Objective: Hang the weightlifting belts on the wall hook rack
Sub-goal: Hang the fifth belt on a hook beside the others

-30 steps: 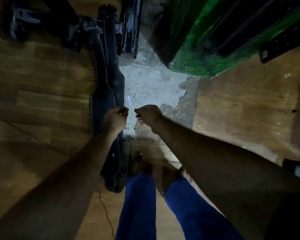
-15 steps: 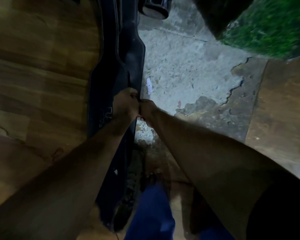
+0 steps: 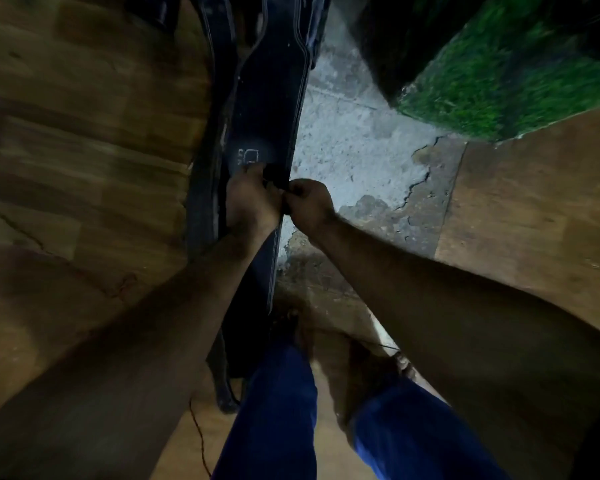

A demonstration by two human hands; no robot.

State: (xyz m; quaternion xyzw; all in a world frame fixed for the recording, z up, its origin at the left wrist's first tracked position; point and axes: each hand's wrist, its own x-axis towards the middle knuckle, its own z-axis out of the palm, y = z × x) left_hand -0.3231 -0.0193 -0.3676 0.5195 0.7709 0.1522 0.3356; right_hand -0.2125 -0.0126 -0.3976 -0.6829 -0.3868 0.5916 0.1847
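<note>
Here, left hand (image 3: 252, 199) curled round the right edge of a dark weightlifting belt (image 3: 267, 109) — hanging long and flat against the wooden wall panel (image 3: 84, 133). Right hand (image 3: 309, 204) just beside, fingers bent in a pinching grip at that same edge — knuckles touching. Bare concrete (image 3: 354, 147) behind.

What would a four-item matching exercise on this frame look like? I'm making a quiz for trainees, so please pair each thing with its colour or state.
Things:
1. belt
2. left hand
3. trousers
4. turf patch

Colour or state:
A. green
B. blue
C. dark, stitched along its edges, lying on the floor
D. fingers curled round the belt's edge

Pairs: 1-C, 2-D, 3-B, 4-A
</note>
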